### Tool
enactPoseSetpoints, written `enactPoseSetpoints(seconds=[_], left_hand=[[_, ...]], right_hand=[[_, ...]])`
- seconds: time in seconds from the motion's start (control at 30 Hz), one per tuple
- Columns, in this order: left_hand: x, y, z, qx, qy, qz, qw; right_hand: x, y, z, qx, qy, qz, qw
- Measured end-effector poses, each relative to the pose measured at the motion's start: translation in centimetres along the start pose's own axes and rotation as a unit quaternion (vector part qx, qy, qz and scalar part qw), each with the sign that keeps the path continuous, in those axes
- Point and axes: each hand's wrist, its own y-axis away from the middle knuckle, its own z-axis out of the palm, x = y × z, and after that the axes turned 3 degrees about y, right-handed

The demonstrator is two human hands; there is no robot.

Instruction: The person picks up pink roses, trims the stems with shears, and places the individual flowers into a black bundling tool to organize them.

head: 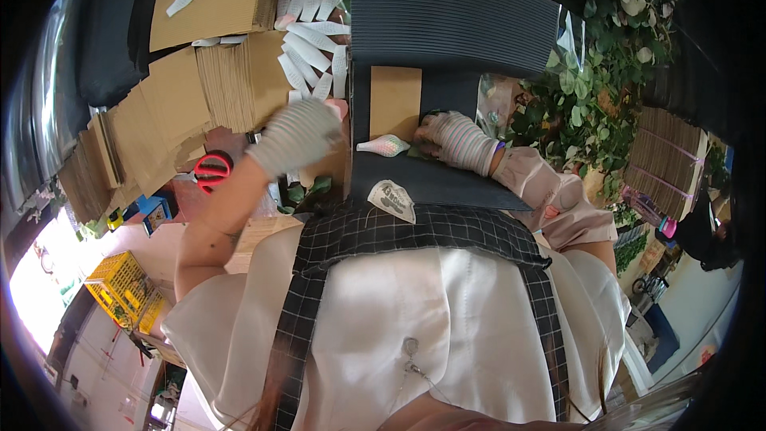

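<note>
My left hand (299,134), in a striped glove, is blurred over the left edge of a black board (443,176). A pinkish item (339,109) shows just beyond its fingers; whether the hand holds anything is unclear. In a matching glove, my right hand (458,139) is low over the board, its fingers bent down among dark green leaves (416,152). Left of those fingers lies a bulb-shaped bud in white netting (384,145). A brown cardboard piece (395,99) is on the board behind the bud. Several white mesh sleeves (308,51) lie beyond my left hand.
Stacks of cardboard (224,81) fill the left side, with red-handled scissors (213,172) near my left forearm. A ribbed black sheet (449,18) rises at the back. Leafy stems (592,84) crowd the right, beside a tied cardboard bundle (664,161).
</note>
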Motion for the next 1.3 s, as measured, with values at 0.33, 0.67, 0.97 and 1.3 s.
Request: enactPoseSetpoints(seconds=[0.33, 0.67, 0.97, 1.3], left_hand=[[2.0, -2.0, 2.6, 0.002, 0.035, 0.074, 0.997], [-2.9, 5.9, -6.7, -0.114, 0.053, -0.303, 0.945], [5.7, -3.6, 0.8, 0.108, -0.029, 0.104, 0.988], [5.4, -4.0, 0.6, -0.040, -0.042, 0.041, 0.997]], right_hand=[[-0.1, 0.2, 0.4, 0.049, 0.000, 0.011, 0.999], [-0.4, -0.1, -0.7, -0.008, -0.001, 0.003, 1.000], [0.0, 0.5, 0.0, 0.046, -0.001, -0.002, 0.999], [-3.8, 7.0, -15.1, 0.349, -0.057, -0.177, 0.919]])
